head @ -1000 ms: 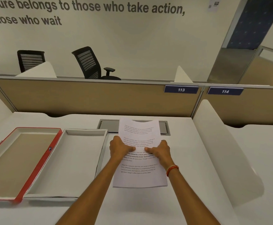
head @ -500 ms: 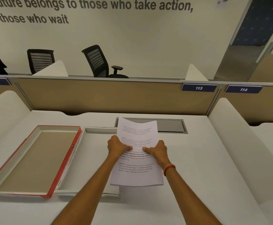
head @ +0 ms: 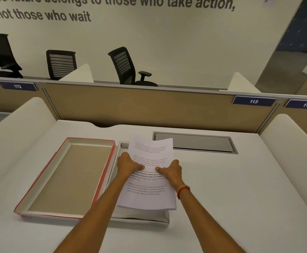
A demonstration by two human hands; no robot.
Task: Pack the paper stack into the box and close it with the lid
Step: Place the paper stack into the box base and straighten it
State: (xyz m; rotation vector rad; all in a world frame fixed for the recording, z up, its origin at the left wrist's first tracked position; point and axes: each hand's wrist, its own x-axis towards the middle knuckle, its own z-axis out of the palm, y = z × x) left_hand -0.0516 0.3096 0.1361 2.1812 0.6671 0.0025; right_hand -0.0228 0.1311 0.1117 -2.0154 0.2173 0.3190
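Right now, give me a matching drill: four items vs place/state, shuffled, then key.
Items:
1. paper stack
2. red-edged tray
3. white tray
4. orange band

Places/states:
A. on the right wrist
B. leftmost on the desk, nothing in it
C. held by left hand and right hand
D. mostly hidden under the sheets

Pairs: 1-C, 2-B, 3-D, 4-A

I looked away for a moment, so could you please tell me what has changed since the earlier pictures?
Both hands, left and right, carried the printed white paper stack leftward, from beside the open white box to over it. The grip is unchanged; the red-edged lid stayed put.
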